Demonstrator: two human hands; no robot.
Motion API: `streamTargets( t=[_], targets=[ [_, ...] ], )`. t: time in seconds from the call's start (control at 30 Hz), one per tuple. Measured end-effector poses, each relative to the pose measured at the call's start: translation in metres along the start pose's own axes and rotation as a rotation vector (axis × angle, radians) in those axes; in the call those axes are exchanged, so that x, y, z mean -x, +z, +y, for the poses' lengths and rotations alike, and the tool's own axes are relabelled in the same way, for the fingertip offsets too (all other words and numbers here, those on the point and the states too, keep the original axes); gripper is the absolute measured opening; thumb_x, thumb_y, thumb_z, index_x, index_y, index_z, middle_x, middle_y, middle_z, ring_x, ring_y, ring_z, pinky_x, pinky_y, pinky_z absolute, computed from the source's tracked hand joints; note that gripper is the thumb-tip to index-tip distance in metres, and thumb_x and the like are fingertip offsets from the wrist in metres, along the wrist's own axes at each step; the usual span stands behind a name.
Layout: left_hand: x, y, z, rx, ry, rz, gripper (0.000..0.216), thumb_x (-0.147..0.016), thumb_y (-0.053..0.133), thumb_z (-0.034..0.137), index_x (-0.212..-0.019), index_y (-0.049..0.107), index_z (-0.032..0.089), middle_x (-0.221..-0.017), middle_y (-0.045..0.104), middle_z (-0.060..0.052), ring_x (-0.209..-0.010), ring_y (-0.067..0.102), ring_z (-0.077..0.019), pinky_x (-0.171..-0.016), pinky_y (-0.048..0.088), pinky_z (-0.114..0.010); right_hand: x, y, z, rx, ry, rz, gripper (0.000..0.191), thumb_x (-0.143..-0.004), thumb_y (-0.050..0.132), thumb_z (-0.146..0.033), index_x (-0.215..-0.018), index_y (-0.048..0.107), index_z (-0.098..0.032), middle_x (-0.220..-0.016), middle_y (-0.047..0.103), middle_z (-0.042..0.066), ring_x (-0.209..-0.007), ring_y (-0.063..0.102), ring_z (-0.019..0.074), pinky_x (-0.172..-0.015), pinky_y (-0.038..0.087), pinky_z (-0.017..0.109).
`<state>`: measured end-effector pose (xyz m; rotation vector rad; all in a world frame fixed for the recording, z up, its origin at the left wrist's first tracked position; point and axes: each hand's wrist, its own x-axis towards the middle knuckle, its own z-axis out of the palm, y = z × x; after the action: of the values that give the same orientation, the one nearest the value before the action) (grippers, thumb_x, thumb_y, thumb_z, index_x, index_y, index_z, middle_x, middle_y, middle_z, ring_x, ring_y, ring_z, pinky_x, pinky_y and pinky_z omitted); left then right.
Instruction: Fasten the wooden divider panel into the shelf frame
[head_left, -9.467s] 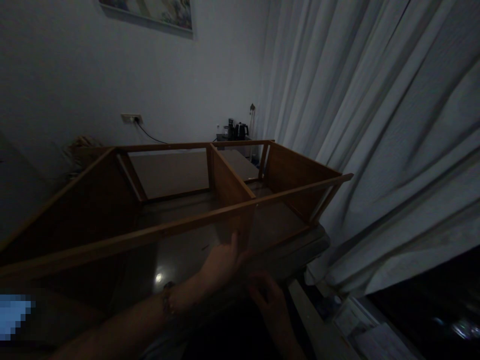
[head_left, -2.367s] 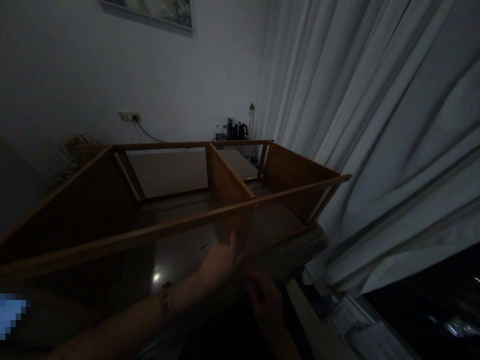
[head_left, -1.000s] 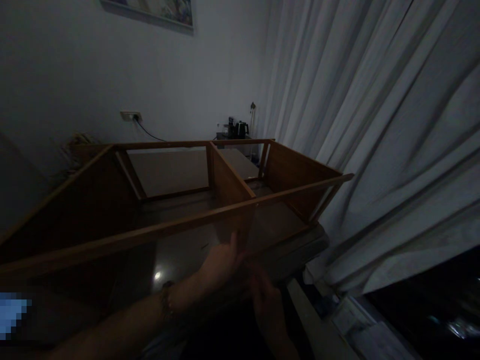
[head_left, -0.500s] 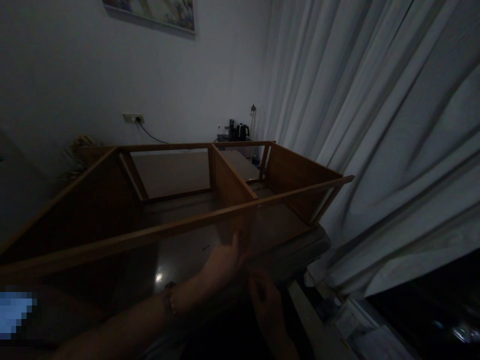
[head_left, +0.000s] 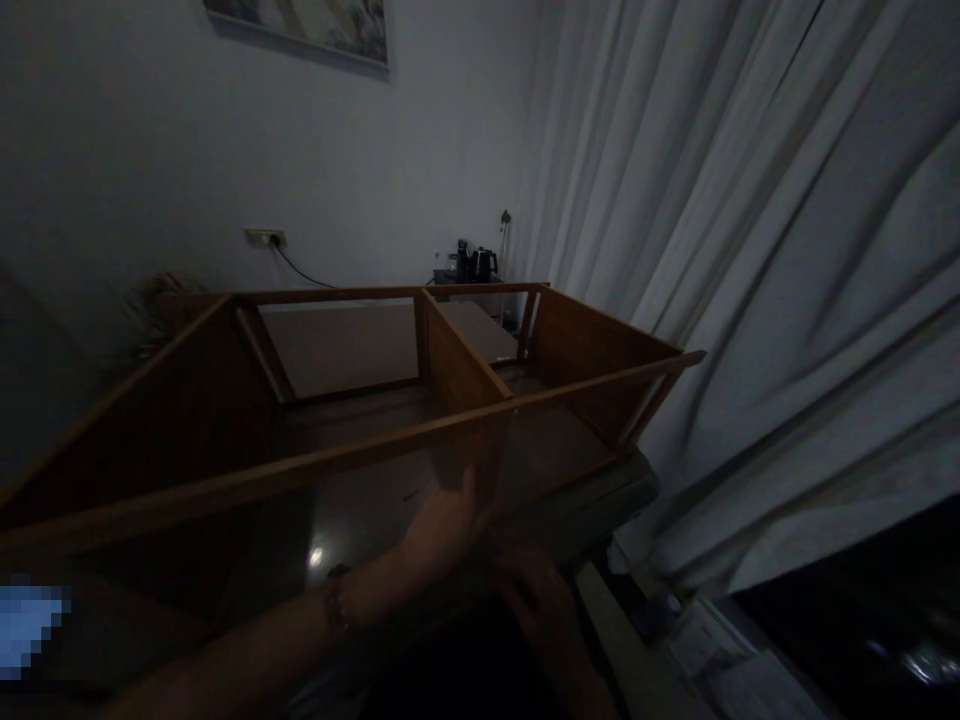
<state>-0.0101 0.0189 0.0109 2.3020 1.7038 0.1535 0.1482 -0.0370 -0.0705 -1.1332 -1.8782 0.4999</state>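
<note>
A wooden shelf frame (head_left: 352,452) lies across a padded surface in front of me, with an upright divider (head_left: 469,350) in its middle. My left hand (head_left: 442,525) is at the near lower part of the divider, thumb pointing up along it and fingers wrapped around the lower rail. A beaded bracelet (head_left: 335,605) circles that wrist. Just right of and below it, my right hand (head_left: 536,595) is close to the near lower edge, its fingers bent together. Whatever they hold, if anything, is lost in the dark.
Long pale curtains (head_left: 720,250) hang to the right. Near the back corner a black kettle (head_left: 484,263) stands on a small table. A wall socket (head_left: 262,238) with a plugged cable is behind the frame. Boxes (head_left: 712,645) sit low at the right.
My right hand has shifted slightly up and its fingers have turned toward the left hand. The left hand and the shelf frame stay nearly where they were.
</note>
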Motion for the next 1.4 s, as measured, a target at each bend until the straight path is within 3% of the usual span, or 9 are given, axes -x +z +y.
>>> streamTargets(
  t=[0.2,0.37,0.53,0.7,0.87,1.13,1.23,1.3,1.4],
  targets=[
    [0.003,-0.004,0.002,0.005,-0.004,0.006,0.054,-0.086,0.025,0.046,-0.122,0.025,0.006,-0.084,0.064,-0.015,-0.073,0.064,-0.0200,-0.056,0.042,-0.024,-0.005,0.006,-0.012,-0.096,0.168,0.088,0.012,-0.082,0.050,-0.026,-0.078,0.060,-0.021,-0.077,0.062,0.002,-0.072,0.058,0.0150,-0.067,0.044,0.024],
    [0.003,-0.004,0.001,0.035,0.032,-0.010,0.052,-0.086,0.022,0.045,-0.121,0.024,0.006,-0.085,0.064,-0.015,-0.072,0.064,-0.0180,-0.057,0.042,-0.023,-0.006,0.014,-0.010,-0.389,0.410,0.239,0.027,-0.087,0.038,-0.032,-0.111,0.044,-0.020,-0.069,0.061,0.000,-0.058,0.057,0.0126,-0.057,0.045,0.023],
    [0.001,-0.003,0.000,0.019,0.032,0.000,0.053,-0.087,0.021,0.044,-0.122,0.021,0.005,-0.085,0.064,-0.015,-0.074,0.064,-0.0188,-0.059,0.043,-0.024,-0.006,0.020,-0.003,-0.636,0.418,0.214,0.031,-0.085,0.043,-0.035,-0.111,0.041,-0.017,-0.060,0.056,-0.003,-0.050,0.052,0.0106,-0.049,0.043,0.021],
    [0.003,-0.004,0.000,-0.012,0.044,-0.001,0.053,-0.087,0.021,0.044,-0.121,0.023,0.005,-0.083,0.064,-0.016,-0.073,0.064,-0.0182,-0.059,0.043,-0.024,-0.004,0.018,-0.008,-0.463,0.377,0.179,0.027,-0.085,0.044,-0.031,-0.108,0.047,-0.019,-0.069,0.062,0.000,-0.055,0.057,0.0115,-0.051,0.045,0.020],
    [0.003,-0.004,0.002,-0.025,0.018,-0.003,0.052,-0.087,0.021,0.044,-0.121,0.023,0.005,-0.084,0.064,-0.015,-0.073,0.064,-0.0179,-0.059,0.042,-0.024,0.000,0.012,-0.006,-0.196,0.269,0.154,0.022,-0.082,0.048,-0.028,-0.101,0.056,-0.020,-0.091,0.065,0.005,-0.080,0.062,0.0165,-0.069,0.048,0.024],
    [0.001,0.000,0.000,0.008,0.002,0.013,0.053,-0.086,0.025,0.045,-0.121,0.026,0.005,-0.084,0.065,-0.015,-0.074,0.064,-0.0204,-0.057,0.043,-0.025,0.004,0.007,0.000,-0.101,0.155,0.095,0.022,-0.082,0.048,-0.029,-0.100,0.060,-0.023,-0.098,0.066,0.005,-0.088,0.062,0.0187,-0.078,0.048,0.029],
    [0.001,-0.001,0.000,0.037,0.013,0.004,0.052,-0.086,0.025,0.043,-0.121,0.025,0.004,-0.085,0.065,-0.015,-0.075,0.064,-0.0195,-0.057,0.043,-0.024,0.001,0.013,-0.015,-0.250,0.280,0.110,0.027,-0.085,0.043,-0.033,-0.107,0.055,-0.022,-0.094,0.066,0.007,-0.076,0.065,0.0172,-0.063,0.051,0.023],
    [0.002,-0.003,0.001,0.033,0.026,-0.007,0.051,-0.087,0.023,0.043,-0.120,0.025,0.004,-0.084,0.065,-0.015,-0.074,0.064,-0.0185,-0.057,0.043,-0.024,-0.001,0.019,-0.022,-0.426,0.440,0.173,0.038,-0.084,0.044,-0.037,-0.118,0.043,-0.019,-0.075,0.068,0.005,-0.052,0.064,0.0148,-0.045,0.049,0.021],
    [0.004,-0.006,0.002,0.001,0.029,-0.003,0.051,-0.087,0.020,0.043,-0.120,0.025,0.004,-0.084,0.064,-0.016,-0.072,0.064,-0.0177,-0.058,0.043,-0.024,-0.004,0.025,-0.023,-0.695,0.599,0.244,0.049,-0.081,0.048,-0.043,-0.120,0.036,-0.016,-0.064,0.065,0.002,-0.040,0.058,0.0126,-0.034,0.042,0.019]
  ],
)
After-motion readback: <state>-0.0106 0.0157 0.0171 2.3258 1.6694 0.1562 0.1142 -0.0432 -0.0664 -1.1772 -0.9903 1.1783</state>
